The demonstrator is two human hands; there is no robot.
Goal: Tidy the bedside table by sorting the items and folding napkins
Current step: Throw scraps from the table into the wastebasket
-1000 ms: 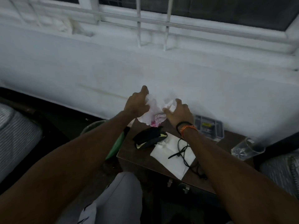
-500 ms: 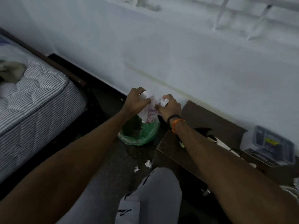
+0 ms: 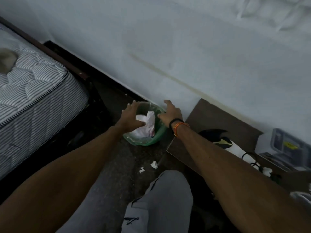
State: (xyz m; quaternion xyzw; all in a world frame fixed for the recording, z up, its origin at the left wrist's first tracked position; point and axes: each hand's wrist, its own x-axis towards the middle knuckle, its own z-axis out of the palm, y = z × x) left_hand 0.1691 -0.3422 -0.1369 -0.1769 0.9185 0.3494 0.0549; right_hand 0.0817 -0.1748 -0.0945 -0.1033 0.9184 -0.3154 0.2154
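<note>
Head view shows both hands spread over the green bin (image 3: 155, 137): the left hand (image 3: 130, 117) and right hand (image 3: 170, 113) have fingers splayed wide, gripping nothing. Between and just below the fingertips lies the crumpled napkin (image 3: 146, 125), inside the bin, touching the left thumb. It looks feather-light, soft and easily torn, so a gentle pinch at a raised fold would do. Two paper scraps (image 3: 154, 164) lie on the floor, nearer the wrists than the fingers.
</note>
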